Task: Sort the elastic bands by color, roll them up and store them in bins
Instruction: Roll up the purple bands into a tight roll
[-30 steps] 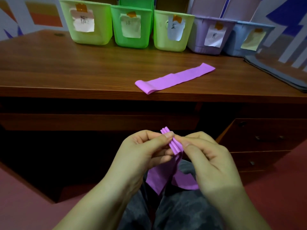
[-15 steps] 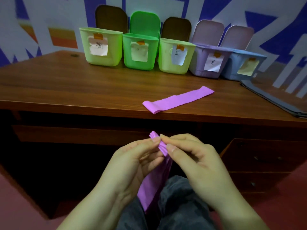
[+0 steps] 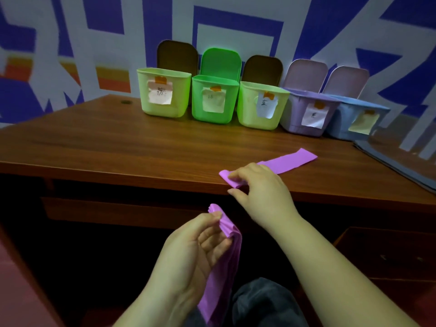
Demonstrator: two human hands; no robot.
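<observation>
Our left hand [image 3: 200, 251] pinches the gathered end of one purple band [image 3: 224, 263], which hangs toward our lap. Our right hand [image 3: 257, 185] curls its fingers [image 3: 232, 178] onto the folded end of a second purple band [image 3: 290, 160] lying on the counter [image 3: 118, 147], before the bins [image 3: 213, 100].

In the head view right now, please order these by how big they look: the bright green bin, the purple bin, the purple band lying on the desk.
1. Purple band on the desk, longest, but partly under the right hand and nearer the camera.
2-3. Bright green bin and purple bin: alike, not ranked.
</observation>
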